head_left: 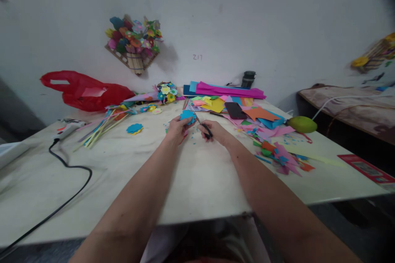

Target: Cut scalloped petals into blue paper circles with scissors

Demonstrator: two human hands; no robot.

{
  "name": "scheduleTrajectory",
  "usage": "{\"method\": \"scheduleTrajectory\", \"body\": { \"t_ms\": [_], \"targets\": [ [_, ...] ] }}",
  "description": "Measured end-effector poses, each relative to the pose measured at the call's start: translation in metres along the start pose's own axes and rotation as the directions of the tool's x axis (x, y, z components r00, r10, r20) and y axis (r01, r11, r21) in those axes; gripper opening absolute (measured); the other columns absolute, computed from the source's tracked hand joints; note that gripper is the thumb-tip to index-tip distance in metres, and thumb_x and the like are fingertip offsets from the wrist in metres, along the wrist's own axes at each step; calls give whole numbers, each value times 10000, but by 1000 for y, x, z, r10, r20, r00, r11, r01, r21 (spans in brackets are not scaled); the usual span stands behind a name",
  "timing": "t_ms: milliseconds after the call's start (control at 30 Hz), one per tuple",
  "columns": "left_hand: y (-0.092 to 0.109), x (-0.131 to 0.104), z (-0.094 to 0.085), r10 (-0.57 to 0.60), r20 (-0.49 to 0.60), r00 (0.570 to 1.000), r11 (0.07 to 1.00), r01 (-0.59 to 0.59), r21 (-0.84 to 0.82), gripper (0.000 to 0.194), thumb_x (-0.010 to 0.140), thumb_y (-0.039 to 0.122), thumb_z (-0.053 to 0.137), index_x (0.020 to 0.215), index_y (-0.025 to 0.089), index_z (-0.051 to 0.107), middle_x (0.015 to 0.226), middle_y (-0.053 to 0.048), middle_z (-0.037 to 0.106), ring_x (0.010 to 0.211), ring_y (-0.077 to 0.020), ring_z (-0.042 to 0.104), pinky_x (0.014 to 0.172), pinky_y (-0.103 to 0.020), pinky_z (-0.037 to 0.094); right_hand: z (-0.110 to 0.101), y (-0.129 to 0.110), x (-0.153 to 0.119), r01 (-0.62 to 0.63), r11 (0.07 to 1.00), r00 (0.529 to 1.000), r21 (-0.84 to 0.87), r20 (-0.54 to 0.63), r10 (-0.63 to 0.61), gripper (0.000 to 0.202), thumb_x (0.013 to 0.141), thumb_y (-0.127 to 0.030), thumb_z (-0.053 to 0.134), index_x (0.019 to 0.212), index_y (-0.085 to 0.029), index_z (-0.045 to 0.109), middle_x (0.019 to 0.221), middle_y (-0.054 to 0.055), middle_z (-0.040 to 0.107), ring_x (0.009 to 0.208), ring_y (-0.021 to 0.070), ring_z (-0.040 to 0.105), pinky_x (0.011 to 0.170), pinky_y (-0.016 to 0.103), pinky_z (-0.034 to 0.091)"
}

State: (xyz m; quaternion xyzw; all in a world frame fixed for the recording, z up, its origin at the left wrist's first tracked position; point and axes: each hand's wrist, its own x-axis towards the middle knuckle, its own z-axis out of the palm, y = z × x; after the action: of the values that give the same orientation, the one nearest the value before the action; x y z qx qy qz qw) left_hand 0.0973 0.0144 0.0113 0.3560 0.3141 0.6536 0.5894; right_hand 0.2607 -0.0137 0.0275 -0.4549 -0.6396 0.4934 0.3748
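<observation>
The blue scalloped cut-out [186, 116] is up over the middle of the worktop [203, 185], its near edge pinched between the thumb and fingers of the left hand [175, 130]. The right hand [216, 131] is closed around the black handles of the scissors [207, 130], blades at the cut-out's right edge; whether they touch it I can't tell. Trimming the rim seems to be the step in hand, and the next snip calls for a steady pinch, with the paper turned to meet the blades. Left of the hands lies a similar blue piece [134, 128] over yellow; farther right, a dark phone [235, 110] among coloured paper
</observation>
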Motion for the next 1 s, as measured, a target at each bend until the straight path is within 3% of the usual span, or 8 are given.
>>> {"method": "scheduleTrajectory", "body": {
  "t_ms": [300,767,1000],
  "targets": [
    [1,-1,2,-6,-21,1000,1000,6,10,206,576,93,825,739,137,706,760,-68,750,924,-265,759,928,-406,600,1,0,0,-5,1000,1000,14,-3,5,148,876,-237,640,758,-180,571,501,-52,566,361,78,503,338,175,305],
    [3,0,-1,-8,2,1000,1000,8,15,189,618,91,804,775,139,711,765,-47,756,717,-178,738,797,-316,627,-1,3,1,7,1000,1000,27,24,-7,100,844,-210,584,748,-183,569,498,-60,548,358,78,498,339,177,280],
    [3,-1,-4,-15,27,1000,1000,15,11,185,625,82,797,776,140,706,777,-46,755,732,-167,733,811,-300,625,-2,2,-1,2,998,998,69,64,-7,167,910,-289,581,787,-175,574,524,-30,601,380,88,525,338,176,322]
  ]
}}
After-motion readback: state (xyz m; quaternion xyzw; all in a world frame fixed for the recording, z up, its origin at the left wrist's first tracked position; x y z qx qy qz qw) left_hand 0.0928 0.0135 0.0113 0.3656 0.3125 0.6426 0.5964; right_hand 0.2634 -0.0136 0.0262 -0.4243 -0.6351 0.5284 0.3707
